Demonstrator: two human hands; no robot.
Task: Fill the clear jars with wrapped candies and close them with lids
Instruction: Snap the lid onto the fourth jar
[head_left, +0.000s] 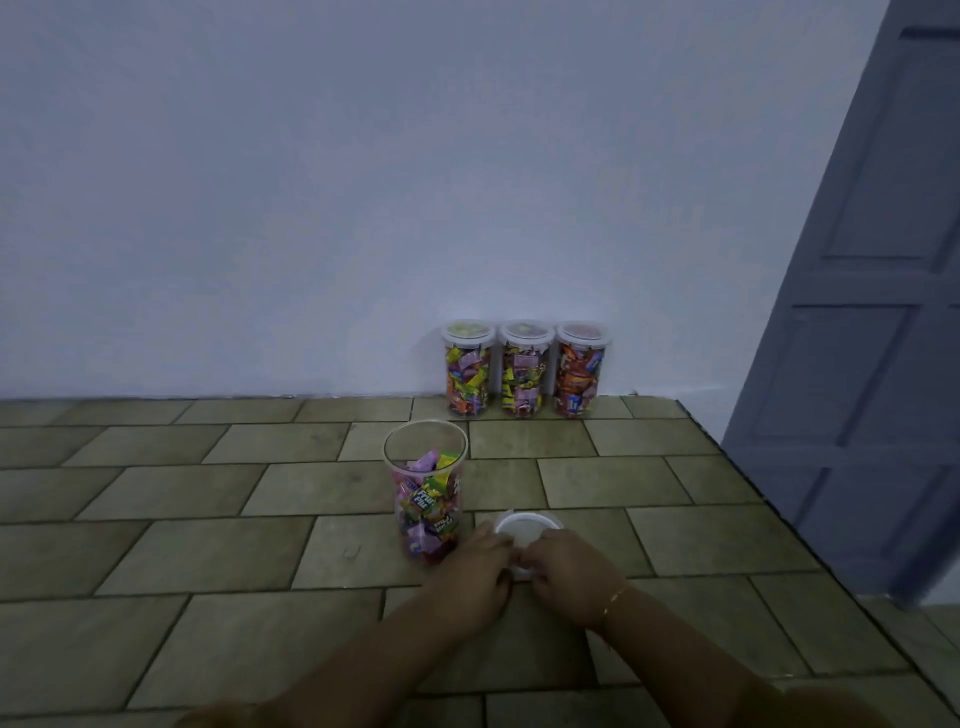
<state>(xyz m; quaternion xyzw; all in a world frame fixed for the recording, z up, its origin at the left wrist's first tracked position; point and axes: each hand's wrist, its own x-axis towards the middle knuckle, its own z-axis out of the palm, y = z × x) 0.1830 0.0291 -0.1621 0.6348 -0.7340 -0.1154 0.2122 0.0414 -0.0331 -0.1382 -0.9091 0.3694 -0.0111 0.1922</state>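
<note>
An open clear jar (426, 457) stands on the tiled floor, roughly two-thirds full of wrapped candies (428, 506). Just right of it lies a white lid (524, 526), flat on the floor. My left hand (470, 574) and my right hand (566, 577) meet over the lid's near edge, fingers curled onto it. Whether the lid is lifted off the floor I cannot tell. Three filled jars with lids on (522, 369) stand in a row against the wall behind.
A pale wall (311, 208) runs along the back of the tiled floor (208, 545). A blue-grey door (883, 338) stands at the right, close to the lidded jars.
</note>
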